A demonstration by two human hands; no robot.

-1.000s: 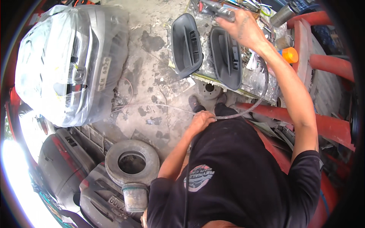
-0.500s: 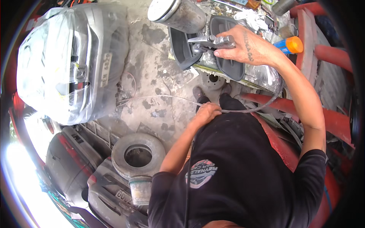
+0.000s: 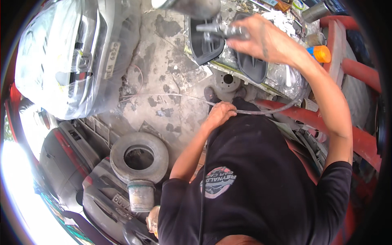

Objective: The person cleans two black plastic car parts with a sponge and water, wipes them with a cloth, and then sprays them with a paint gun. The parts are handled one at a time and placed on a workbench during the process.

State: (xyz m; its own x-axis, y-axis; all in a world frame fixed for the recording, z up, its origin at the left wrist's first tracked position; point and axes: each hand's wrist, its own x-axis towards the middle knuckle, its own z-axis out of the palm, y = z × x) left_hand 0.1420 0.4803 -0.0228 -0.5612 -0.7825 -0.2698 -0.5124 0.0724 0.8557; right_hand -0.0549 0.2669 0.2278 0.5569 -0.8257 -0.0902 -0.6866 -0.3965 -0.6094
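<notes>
My right hand (image 3: 259,38) is closed around a metal spray gun (image 3: 216,29), its front end pointing left; both are smeared by motion. They are above two dark plastic trim pieces, one on the left (image 3: 202,45) and one on the right (image 3: 253,67), which lie on a littered workbench (image 3: 281,77). Close to the gun, a grey canister (image 3: 192,6) is cut off by the top edge; I cannot tell whether it joins the gun. My left hand (image 3: 222,113) is closed around a thin hose (image 3: 271,110) by my thigh.
A plastic-wrapped car front (image 3: 81,61) stands at left. Below it lie a tire (image 3: 118,153), a pail (image 3: 141,198) and car bumpers (image 3: 110,208). Red metal bars (image 3: 326,118) run along the right. An orange-capped bottle (image 3: 320,54) stands on the bench; a metal disc (image 3: 228,81) is near my feet.
The whole view has shifted. My right hand has moved up a little with the spray gun, and the canister has gone partly out of the top. My left hand stays closed around the hose.
</notes>
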